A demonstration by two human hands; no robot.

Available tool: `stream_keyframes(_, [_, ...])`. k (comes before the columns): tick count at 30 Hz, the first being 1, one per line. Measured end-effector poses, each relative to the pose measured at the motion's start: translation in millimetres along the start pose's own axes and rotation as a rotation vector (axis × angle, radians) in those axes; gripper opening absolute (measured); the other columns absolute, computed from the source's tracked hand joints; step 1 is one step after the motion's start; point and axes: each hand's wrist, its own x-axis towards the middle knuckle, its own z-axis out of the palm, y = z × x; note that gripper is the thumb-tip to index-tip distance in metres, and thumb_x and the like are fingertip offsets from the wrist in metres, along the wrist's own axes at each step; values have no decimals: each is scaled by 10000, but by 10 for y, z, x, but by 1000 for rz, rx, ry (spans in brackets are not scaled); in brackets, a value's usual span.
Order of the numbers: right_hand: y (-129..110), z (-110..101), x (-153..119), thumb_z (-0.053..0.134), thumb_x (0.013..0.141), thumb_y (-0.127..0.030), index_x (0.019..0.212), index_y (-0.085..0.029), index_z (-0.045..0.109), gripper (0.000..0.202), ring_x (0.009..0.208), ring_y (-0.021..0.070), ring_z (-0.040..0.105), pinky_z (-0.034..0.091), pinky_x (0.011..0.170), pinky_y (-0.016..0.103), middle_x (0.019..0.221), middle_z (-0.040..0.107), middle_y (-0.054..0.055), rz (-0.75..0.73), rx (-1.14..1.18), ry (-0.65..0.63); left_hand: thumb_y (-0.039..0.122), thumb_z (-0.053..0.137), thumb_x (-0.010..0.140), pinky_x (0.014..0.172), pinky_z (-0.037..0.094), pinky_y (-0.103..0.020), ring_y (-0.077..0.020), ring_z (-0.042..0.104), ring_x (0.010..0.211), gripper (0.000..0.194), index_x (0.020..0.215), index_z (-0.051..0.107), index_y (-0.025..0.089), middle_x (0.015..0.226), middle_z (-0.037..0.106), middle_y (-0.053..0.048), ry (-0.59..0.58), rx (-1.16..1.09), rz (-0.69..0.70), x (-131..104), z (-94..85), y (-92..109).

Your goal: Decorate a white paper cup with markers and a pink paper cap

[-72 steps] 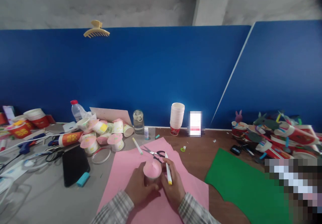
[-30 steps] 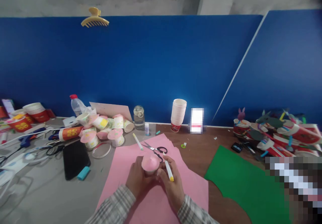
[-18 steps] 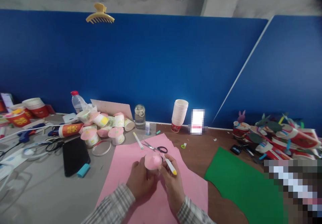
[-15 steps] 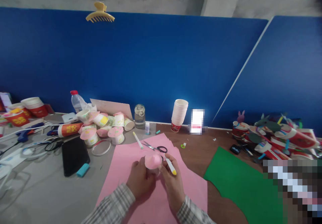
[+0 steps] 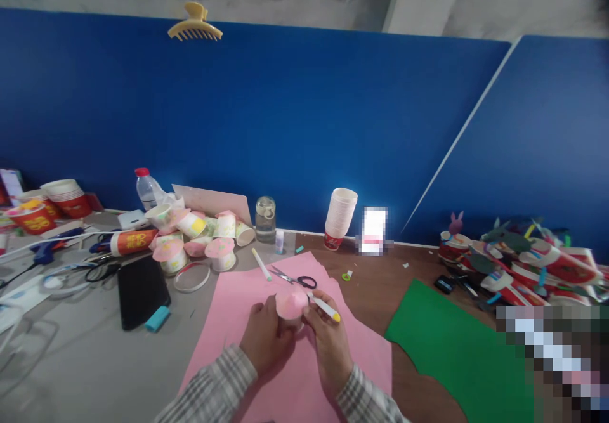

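Note:
My left hand [image 5: 267,334] is closed round a paper cup topped with a pink paper disc [image 5: 291,302], over the pink sheet [image 5: 266,397]. My right hand [image 5: 328,340] pinches a white marker with a yellow end [image 5: 326,309], the yellow end pointing right and toward me. The marker's other end lies close to the disc's right edge; whether it touches I cannot tell. Behind my hands, scissors with black handles [image 5: 306,281] rest on the pink sheet. A second white marker [image 5: 261,264] with a green tip lies near the sheet's far left edge.
Several decorated cups [image 5: 220,255] cluster at the left, beside a black phone [image 5: 143,293] and a blue cap-like piece [image 5: 157,319]. A glass jar [image 5: 265,220] and stacked paper cups [image 5: 340,217] stand at the back. Green paper [image 5: 457,347] and piled cup crafts [image 5: 533,258] are at the right.
The marker in my right hand has tilted flatter, its yellow end swinging up and right. My left hand still holds the cup, which appears slightly further right.

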Motion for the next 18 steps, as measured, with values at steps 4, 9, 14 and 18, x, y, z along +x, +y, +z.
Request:
stream_keyframes(4, [46,-27,10,729,498,-282,886,-229,593,414,514,171,560,467,443,226,539,581,-60,-5,-3,-14,219,579,598,778,349,-319,-233,545,820,356,940,484,240,886,574,-5,15,-7,24,6,9,-24])
stream_keyframes(9, [47,-34,-4,722,515,-288,887,-241,591,397,539,180,564,468,455,229,571,597,-42,-16,-17,-17,229,585,595,782,347,-328,-245,542,839,337,922,504,230,899,569,-19,3,-5,32,19,8,-35])
stream_keyframes(14, [38,-31,-23,722,518,-283,880,-244,593,386,510,160,533,429,437,211,556,569,-59,-17,-17,-19,241,580,607,772,347,-327,-239,538,829,327,924,501,237,894,563,-14,-4,-3,43,18,-5,-26])
stream_keyframes(18, [85,-49,-5,719,528,-293,870,-259,588,368,510,148,520,432,467,214,566,562,-73,-23,-4,-30,237,576,614,769,346,-323,-233,536,827,311,916,504,251,892,561,-6,-7,3,53,9,-12,-16])
